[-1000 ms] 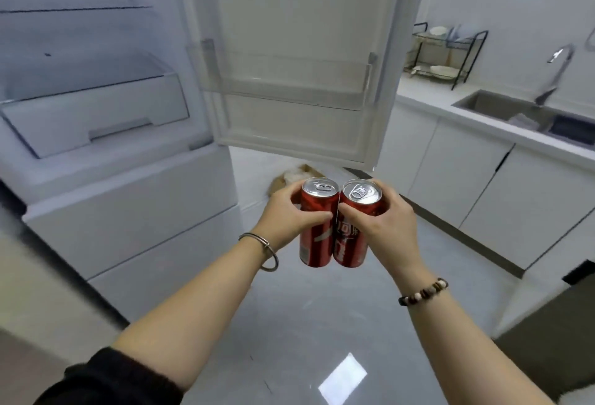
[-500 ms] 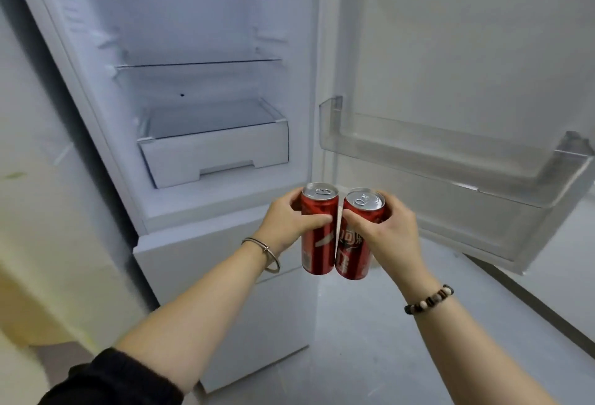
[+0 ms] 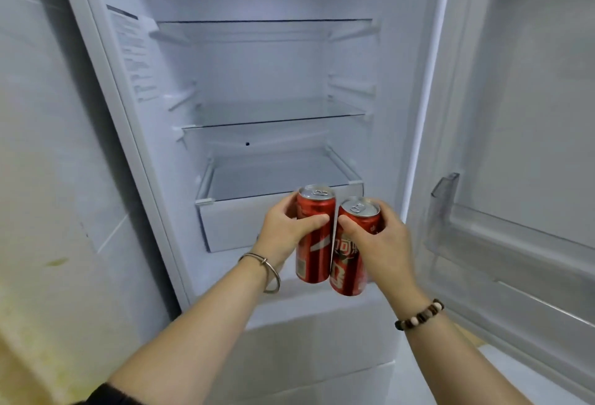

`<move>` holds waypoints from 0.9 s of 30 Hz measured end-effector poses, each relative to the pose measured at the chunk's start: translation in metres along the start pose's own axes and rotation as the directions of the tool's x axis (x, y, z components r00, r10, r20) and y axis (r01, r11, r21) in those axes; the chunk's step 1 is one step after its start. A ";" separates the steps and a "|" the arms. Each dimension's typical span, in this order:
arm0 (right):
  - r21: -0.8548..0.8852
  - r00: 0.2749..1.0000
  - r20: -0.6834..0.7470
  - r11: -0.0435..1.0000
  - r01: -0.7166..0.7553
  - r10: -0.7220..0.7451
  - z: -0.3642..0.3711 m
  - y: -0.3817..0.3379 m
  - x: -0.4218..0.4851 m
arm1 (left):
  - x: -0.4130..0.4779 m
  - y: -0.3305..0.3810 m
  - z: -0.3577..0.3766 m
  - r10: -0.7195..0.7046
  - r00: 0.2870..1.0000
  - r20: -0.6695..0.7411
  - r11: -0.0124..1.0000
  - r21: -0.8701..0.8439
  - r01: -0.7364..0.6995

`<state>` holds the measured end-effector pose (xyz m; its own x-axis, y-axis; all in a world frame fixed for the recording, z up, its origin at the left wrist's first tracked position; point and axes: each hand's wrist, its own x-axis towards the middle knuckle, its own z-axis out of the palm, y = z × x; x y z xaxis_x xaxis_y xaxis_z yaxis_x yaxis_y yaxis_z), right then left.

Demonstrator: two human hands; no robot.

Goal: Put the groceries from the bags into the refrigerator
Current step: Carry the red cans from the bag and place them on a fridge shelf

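Over the last second the view swung left and upward, from the floor and kitchen counter to the open refrigerator (image 3: 396,89). The sink, counter and dish rack passed out of sight. The upper glass shelf (image 3: 264,21) came into view, and the door (image 3: 531,114) moved to the right edge. Both cans were carried forward and raised: first seen over the floor below the door, they stood now before the crisper drawer (image 3: 231,227). The tops, level a second ago, had separated in height, so that the can in the left hand (image 3: 283,227) sat higher than the can in the right hand (image 3: 383,243), which had tilted slightly.
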<state>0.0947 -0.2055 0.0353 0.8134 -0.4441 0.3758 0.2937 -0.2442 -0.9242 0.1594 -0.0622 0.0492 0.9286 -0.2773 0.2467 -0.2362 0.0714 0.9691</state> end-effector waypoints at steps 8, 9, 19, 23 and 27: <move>0.109 0.998 0.016 0.992 0.058 -0.060 0.074 0.009 0.111 | 0.104 0.000 -0.041 0.045 0.984 -0.174 0.998 -0.034 -0.052; 0.116 0.997 0.009 0.991 0.070 -0.071 0.079 0.009 0.120 | 0.112 0.000 -0.045 0.052 0.979 -0.198 0.997 -0.046 -0.062; 0.091 0.995 0.021 0.991 0.093 -0.095 0.129 0.015 0.181 | 0.173 -0.007 -0.091 0.080 0.953 -0.291 0.996 -0.013 -0.087; 0.070 0.996 0.026 0.994 0.084 -0.086 0.143 0.018 0.193 | 0.188 -0.012 -0.100 0.082 0.958 -0.275 0.997 0.025 -0.078; 0.052 0.997 0.024 0.996 0.074 -0.076 0.156 0.021 0.203 | 0.199 -0.020 -0.107 0.088 0.956 -0.281 0.994 0.091 -0.065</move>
<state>0.3446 -0.1663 0.0816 0.8005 -0.4038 0.4429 0.3789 -0.2315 -0.8960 0.3792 -0.0161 0.0786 0.9470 0.0110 0.3209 -0.3210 0.0012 0.9471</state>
